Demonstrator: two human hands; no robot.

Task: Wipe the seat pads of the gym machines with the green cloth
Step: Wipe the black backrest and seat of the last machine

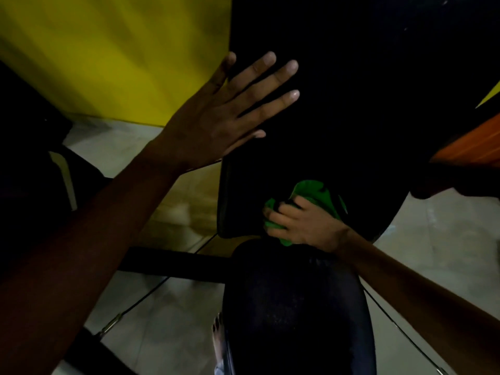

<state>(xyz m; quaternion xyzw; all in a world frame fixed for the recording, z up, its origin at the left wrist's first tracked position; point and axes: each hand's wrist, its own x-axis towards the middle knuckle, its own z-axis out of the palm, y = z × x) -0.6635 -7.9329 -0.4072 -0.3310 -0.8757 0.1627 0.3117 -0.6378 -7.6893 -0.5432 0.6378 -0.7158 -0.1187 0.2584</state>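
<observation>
Left hand [216, 115], fingers straight and spread, presses flat on a black padded backrest [338, 90]. Right hand [300, 223] grips a crumpled green cloth [313, 192] on its lower edge.

Bare forearms on both sides, no sleeves, watch or rings visible. Left hand [216, 117] at upper centre of the frame, right hand [303, 226] at lower centre right. Dark leggings [292, 315] at bottom centre; bare foot [218, 339] beside, toenails dark.
</observation>
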